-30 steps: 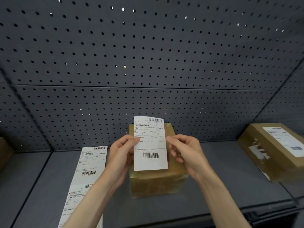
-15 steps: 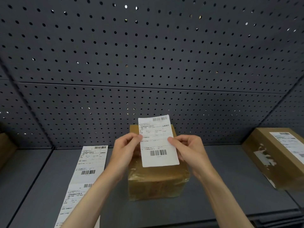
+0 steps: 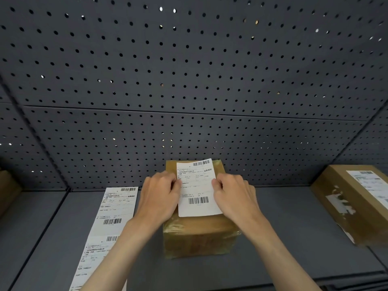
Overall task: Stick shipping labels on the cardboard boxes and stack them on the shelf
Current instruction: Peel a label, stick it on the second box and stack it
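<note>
At the lower centre of the frame, a white shipping label (image 3: 197, 187) is held over the top of a small cardboard box (image 3: 199, 236) on a grey shelf (image 3: 294, 227). Its left edge is pinched by the left hand (image 3: 159, 198), its right edge by the right hand (image 3: 235, 196). A strip of labels (image 3: 109, 225) lies at lower left. A second, labelled box (image 3: 354, 202) is seen at far right.

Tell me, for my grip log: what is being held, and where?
The shipping label, pinched at its side edges by left hand and right hand.
</note>
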`<state>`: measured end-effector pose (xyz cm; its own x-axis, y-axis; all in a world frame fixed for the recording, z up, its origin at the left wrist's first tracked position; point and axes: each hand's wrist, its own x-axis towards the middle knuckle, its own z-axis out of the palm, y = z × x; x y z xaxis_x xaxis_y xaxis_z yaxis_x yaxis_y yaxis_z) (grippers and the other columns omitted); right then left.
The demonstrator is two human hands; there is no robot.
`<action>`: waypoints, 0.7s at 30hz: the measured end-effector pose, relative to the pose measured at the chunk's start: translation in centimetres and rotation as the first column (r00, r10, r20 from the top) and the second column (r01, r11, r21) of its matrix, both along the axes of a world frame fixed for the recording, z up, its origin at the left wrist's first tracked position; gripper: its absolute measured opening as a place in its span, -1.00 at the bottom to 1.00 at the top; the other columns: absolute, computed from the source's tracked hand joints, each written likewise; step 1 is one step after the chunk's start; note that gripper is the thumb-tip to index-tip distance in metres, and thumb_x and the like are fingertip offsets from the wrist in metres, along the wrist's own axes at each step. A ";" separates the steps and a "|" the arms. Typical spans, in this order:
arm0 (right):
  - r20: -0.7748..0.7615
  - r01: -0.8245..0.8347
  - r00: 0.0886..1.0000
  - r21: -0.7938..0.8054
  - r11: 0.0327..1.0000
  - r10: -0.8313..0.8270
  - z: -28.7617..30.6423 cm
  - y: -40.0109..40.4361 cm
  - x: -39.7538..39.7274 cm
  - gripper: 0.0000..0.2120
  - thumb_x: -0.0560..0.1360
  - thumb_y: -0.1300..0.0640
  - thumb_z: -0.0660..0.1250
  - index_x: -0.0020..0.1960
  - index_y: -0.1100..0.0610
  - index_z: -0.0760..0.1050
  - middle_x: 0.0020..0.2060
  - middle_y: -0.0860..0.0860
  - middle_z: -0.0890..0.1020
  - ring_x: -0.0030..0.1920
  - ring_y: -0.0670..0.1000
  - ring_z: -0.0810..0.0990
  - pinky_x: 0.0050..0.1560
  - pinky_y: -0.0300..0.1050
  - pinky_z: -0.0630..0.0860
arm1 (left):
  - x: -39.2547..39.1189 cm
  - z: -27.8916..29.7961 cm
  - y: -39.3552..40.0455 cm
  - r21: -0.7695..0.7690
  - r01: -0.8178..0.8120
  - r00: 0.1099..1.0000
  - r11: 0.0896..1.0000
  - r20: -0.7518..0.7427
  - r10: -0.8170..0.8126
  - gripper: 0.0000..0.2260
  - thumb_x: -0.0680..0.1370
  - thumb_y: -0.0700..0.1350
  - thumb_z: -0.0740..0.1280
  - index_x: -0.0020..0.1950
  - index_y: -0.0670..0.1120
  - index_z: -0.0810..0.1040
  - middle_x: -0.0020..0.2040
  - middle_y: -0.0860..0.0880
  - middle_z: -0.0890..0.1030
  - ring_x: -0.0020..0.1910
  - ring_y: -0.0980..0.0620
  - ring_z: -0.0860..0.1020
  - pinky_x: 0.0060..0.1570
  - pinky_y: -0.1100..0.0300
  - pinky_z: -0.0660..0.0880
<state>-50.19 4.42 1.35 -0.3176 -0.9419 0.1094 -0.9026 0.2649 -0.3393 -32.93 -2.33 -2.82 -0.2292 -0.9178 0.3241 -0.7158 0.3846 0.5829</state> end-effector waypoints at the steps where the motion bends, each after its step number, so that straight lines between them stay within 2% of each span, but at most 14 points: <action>1: -0.014 -0.001 1.000 0.017 1.000 0.001 -0.1 -0.1 0.0 -0.68 0.69 0.04 0.12 -0.20 0.10 0.41 -0.20 0.01 0.62 -0.25 0.13 0.49 -0.18 -0.02 0.36 | 0.0 -0.1 0.0 -0.022 -0.001 0.999 1.000 0.039 0.002 -0.70 0.62 -0.06 0.25 -0.30 -0.09 0.48 -0.27 0.04 0.57 -0.23 -0.03 0.51 -0.10 0.03 0.34; 6: -0.053 -0.001 0.999 0.077 0.997 0.005 -0.4 -0.4 0.1 -0.73 0.69 0.04 0.12 -0.14 0.09 0.42 -0.08 0.07 0.67 -0.21 0.13 0.44 -0.15 -0.01 0.34 | -0.2 -0.4 -0.2 -0.069 -0.012 0.986 0.998 0.164 0.023 -0.71 0.62 -0.06 0.21 -0.26 -0.08 0.55 -0.21 0.03 0.60 -0.18 -0.05 0.51 -0.12 0.06 0.26; 11: -0.061 -0.006 0.998 0.100 0.995 0.012 -0.3 -0.6 0.0 -0.72 0.68 0.05 0.12 -0.16 0.10 0.43 -0.22 0.02 0.51 -0.20 0.13 0.43 -0.14 -0.02 0.32 | -0.5 -0.3 -0.4 -0.085 -0.025 0.971 0.996 0.235 0.044 -0.71 0.62 -0.05 0.18 -0.21 -0.07 0.59 -0.14 0.03 0.61 -0.12 -0.06 0.54 -0.11 0.08 0.19; 14: -0.069 -0.011 0.997 0.093 0.996 0.018 -0.5 -0.8 -0.1 -0.71 0.68 0.05 0.12 -0.16 0.11 0.43 -0.21 0.04 0.53 -0.20 0.15 0.46 -0.14 -0.01 0.33 | -0.6 -0.3 -0.3 -0.093 -0.025 0.965 0.995 0.259 0.048 -0.72 0.62 -0.06 0.18 -0.21 -0.07 0.59 -0.13 0.02 0.62 -0.13 -0.06 0.55 -0.11 0.07 0.19; 18: -0.106 -0.023 0.994 0.085 0.996 0.032 -0.6 -0.7 0.2 -0.73 0.69 0.05 0.11 -0.12 0.11 0.44 -0.06 0.08 0.67 -0.07 0.19 0.60 -0.13 -0.01 0.34 | -0.6 -0.2 -0.3 -0.096 -0.019 0.960 0.995 0.277 0.045 -0.73 0.60 -0.07 0.19 -0.30 -0.03 0.46 -0.17 0.01 0.62 -0.22 -0.05 0.49 -0.13 0.06 0.22; 21: -0.140 -0.031 0.989 0.086 0.996 0.043 -0.6 -0.6 0.3 -0.72 0.68 0.05 0.11 -0.14 0.11 0.44 -0.06 0.09 0.66 -0.04 0.21 0.61 -0.14 0.00 0.32 | -0.7 0.1 -0.3 -0.089 -0.018 0.946 0.996 0.320 0.045 -0.74 0.58 -0.06 0.18 -0.32 -0.02 0.39 -0.21 0.02 0.61 -0.27 -0.01 0.39 -0.11 0.05 0.27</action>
